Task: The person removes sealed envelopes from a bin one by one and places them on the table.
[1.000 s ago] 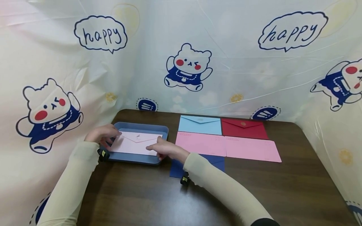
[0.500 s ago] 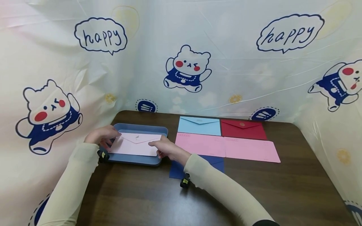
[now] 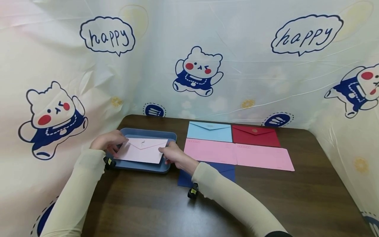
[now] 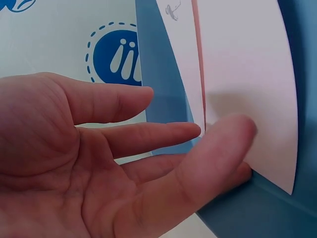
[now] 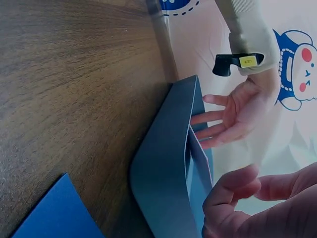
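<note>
A white envelope (image 3: 142, 152) with a red-lined flap and a small grey print lies in a blue tray (image 3: 142, 167) at the left of the table. At its left end is my left hand (image 3: 108, 142), fingers spread and mostly straight. In the left wrist view, the left fingertips (image 4: 193, 130) meet the envelope's corner while the thumb overlaps its face. My right hand (image 3: 176, 154) holds the envelope's right edge, thumb on top and other fingers curled beside it. The right wrist view shows that end raised from the tray floor; the pinch itself is hidden.
Right of the tray lie a light blue envelope (image 3: 209, 131), a red envelope (image 3: 255, 136) and two pink envelopes (image 3: 210, 151). A dark blue envelope (image 3: 225, 171) is partly under my right wrist. Printed fabric (image 3: 237, 82) surrounds the table's back and sides.
The envelope's right edge has shifted slightly left and up. My right thumb has slid rightward from its face to that edge. The left hand has stayed nearly still.
</note>
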Available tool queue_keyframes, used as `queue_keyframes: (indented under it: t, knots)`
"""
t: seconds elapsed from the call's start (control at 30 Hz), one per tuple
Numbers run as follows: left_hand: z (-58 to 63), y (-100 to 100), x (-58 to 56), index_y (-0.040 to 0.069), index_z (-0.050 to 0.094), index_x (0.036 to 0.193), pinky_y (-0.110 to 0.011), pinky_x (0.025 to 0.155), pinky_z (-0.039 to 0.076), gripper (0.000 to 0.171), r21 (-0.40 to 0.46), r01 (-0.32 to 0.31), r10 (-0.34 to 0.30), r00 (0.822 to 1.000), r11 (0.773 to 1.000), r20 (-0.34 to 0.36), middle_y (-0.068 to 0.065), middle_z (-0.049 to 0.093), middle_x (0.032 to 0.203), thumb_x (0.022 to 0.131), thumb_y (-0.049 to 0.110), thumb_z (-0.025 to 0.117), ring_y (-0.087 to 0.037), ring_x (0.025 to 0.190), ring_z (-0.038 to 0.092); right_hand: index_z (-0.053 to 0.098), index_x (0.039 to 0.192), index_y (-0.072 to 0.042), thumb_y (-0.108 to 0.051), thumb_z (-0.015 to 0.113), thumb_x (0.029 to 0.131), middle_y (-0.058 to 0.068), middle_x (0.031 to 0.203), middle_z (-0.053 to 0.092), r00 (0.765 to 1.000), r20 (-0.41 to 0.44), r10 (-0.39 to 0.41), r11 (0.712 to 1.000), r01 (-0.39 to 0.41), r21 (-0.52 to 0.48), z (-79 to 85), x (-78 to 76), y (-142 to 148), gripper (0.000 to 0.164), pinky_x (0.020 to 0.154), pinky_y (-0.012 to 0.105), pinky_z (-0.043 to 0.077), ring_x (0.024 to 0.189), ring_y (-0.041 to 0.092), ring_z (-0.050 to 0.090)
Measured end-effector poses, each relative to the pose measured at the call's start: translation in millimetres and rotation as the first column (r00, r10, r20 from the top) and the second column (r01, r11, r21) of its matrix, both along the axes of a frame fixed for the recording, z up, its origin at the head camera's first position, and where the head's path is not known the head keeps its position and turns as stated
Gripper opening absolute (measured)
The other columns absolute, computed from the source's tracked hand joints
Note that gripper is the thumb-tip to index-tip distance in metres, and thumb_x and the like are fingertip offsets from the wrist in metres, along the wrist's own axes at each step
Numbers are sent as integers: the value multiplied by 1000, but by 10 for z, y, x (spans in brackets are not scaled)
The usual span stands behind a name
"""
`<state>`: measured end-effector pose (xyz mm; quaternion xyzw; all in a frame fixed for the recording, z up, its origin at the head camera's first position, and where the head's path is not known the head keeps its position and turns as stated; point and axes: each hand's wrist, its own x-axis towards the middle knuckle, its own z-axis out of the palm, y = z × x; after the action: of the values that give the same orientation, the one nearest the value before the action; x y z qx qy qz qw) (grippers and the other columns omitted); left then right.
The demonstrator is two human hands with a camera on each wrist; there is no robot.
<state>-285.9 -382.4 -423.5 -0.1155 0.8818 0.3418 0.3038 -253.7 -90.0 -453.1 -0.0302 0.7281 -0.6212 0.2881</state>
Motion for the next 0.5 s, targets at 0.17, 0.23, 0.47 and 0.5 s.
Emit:
queue_keyframes:
  t: [0.17, 0.23, 0.47, 0.5]
  knots:
    - [6, -15, 11, -21, 30, 150, -40, 71, 63, 59, -1, -7, 7, 1000, 1000, 3, -44, 32, 148, 110, 19, 47, -54, 112, 63, 45, 143, 0, -23, 62, 108, 11, 95, 57, 999, 21, 38, 999, -38, -28, -17, 5, -1, 45, 51, 25, 50, 62, 17, 53]
    - [3, -26, 16, -20, 29, 151, -40, 71, 63, 60, -1, -8, 8, 1000, 1000, 2, -44, 31, 149, 111, 20, 47, -53, 112, 63, 48, 142, -1, -22, 62, 108, 12, 101, 60, 998, 10, 63, 998, -63, -28, -28, 12, -4, 43, 51, 25, 51, 61, 18, 56]
    - [-4, -34, 9, -21, 29, 151, -38, 71, 63, 61, -10, -13, 13, 1000, 1000, -3, -43, 31, 149, 110, 21, 48, -51, 110, 64, 51, 138, 0, -17, 64, 107, 12, 99, 63, 997, -18, 80, 996, -81, -25, -70, 48, -15, 38, 47, 25, 50, 56, 18, 60]
    - [-4, -35, 8, -21, 29, 151, -38, 71, 63, 61, -12, -14, 14, 1000, 1000, -1, -43, 31, 149, 110, 21, 48, -50, 110, 64, 51, 137, -1, -16, 65, 106, 13, 98, 63, 996, -17, 82, 996, -83, -27, -76, 53, -17, 37, 46, 25, 50, 56, 18, 60]
